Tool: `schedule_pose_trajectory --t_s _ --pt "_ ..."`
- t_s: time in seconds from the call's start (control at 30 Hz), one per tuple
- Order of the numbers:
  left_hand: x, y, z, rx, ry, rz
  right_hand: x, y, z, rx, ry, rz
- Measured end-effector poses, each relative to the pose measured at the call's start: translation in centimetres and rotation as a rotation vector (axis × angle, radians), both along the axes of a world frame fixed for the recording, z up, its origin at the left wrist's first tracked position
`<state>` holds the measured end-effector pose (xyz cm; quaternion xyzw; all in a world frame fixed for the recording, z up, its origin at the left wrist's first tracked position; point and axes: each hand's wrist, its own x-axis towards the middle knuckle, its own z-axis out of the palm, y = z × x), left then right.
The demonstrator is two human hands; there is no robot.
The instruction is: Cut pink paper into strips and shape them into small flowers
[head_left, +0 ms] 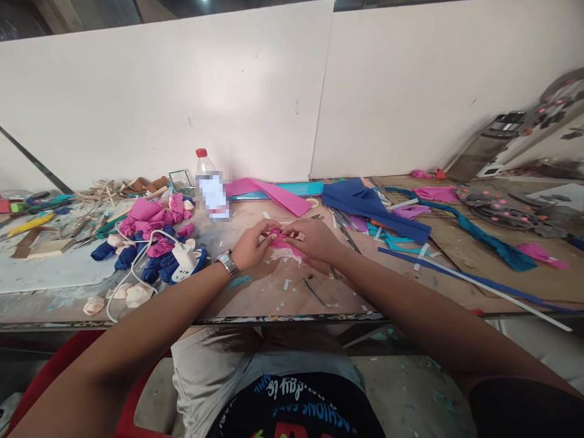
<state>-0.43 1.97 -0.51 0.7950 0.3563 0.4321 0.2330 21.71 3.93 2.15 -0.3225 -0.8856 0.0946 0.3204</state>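
Observation:
Between my two hands is a small piece of pink crepe paper (275,233), its top gathered at my fingertips. My left hand (252,244), with a metal watch on the wrist, pinches it from the left side. From the right, my right hand (310,239) pinches the same piece, thumb and fingers pressed together. Both hands are just above the table (269,292), and the paper's lower part shows beneath my fingers. A pink paper strip (285,198) and a folded dark blue paper piece (374,210) lie beyond my hands.
To the left lie pink paper bundles (148,217), dark blue ones, and a white charger (184,255) with its cable on a power strip (194,267). A clear bottle (204,161) with a red cap stands behind. A long white stick (497,292) overhangs the table edge at right.

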Motion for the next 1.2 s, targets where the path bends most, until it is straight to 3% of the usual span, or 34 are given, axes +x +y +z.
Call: schedule_pose_trajectory --t_s 0.7,1.2 --pt "0.07 -0.34 0.50 -0.001 0.023 -0.056 -0.24 -0.36 0.52 0.053 0.001 0.019" --pt "0.00 -0.67 0.74 -0.088 0.022 -0.155 -0.39 -0.48 0.25 0.054 0.020 0.001"
